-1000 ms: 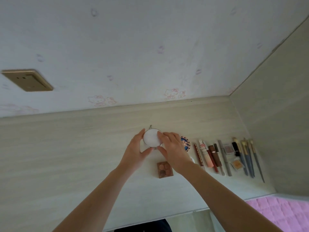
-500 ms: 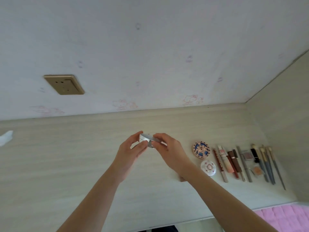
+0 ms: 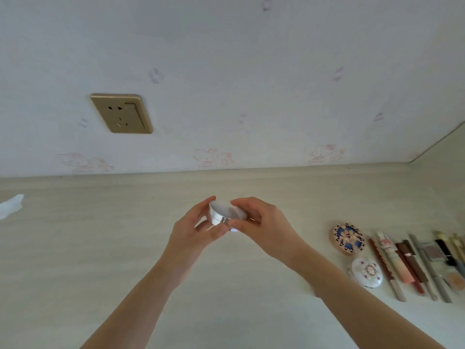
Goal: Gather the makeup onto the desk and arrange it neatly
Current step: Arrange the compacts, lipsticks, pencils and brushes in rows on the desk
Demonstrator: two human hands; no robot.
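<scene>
Change: white compact (image 3: 225, 214) lifted off desk (image 3: 100, 248), now closed and tilted.
Grip: left hand (image 3: 192, 229) and right hand (image 3: 261, 222) both pinch its rim — held mid-air.
Advice: set it flat beside floral compacts (image 3: 348, 238) — align with row.

Soft, even daylight, rather pale and washed out. Faint shadows only under the hands (image 3: 226, 227) on the tabletop (image 3: 100, 248). Wide-angle bending at the edges; slight blur throughout, worst at far right.

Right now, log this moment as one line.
hands: left and right both hold compact | position: above desk | row: at right
</scene>
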